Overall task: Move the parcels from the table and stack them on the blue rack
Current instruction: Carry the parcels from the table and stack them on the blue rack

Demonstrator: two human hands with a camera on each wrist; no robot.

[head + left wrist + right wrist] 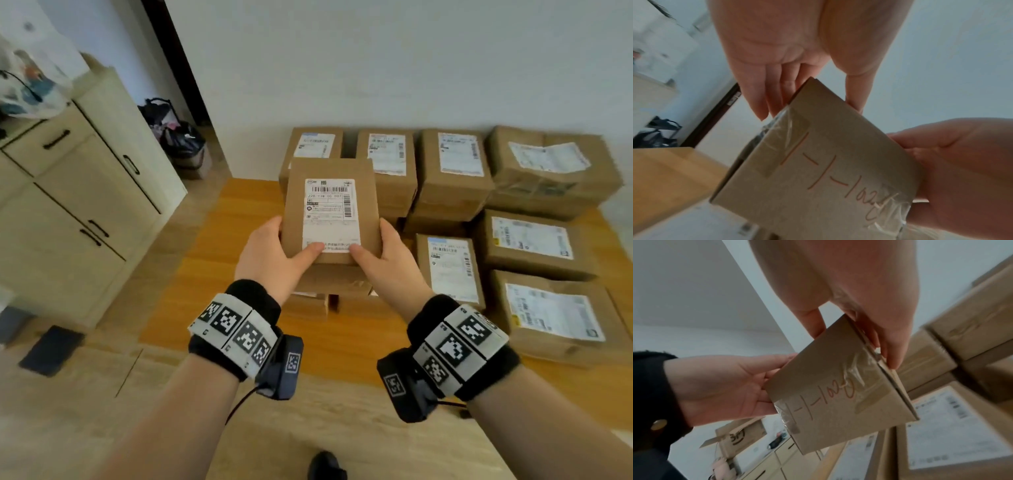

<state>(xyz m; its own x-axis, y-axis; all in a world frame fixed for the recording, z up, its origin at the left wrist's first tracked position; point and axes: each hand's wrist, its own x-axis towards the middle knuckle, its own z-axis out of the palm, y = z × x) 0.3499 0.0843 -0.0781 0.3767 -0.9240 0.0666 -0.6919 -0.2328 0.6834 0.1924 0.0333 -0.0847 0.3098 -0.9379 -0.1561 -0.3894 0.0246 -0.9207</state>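
Note:
A small brown cardboard parcel with a white shipping label is held in the air above the wooden table. My left hand grips its left near corner, thumb on the label, fingers underneath. My right hand grips the right near corner the same way. The left wrist view shows the parcel's underside, taped and marked with red handwriting. In the right wrist view the same underside sits between both hands. Several more labelled parcels lie on the table. No blue rack is in view.
Stacked parcels fill the table's back and right side, including large ones near my right wrist. Cream cabinets stand to the left, with dark bags by the wall. A dark flat object lies on the floor.

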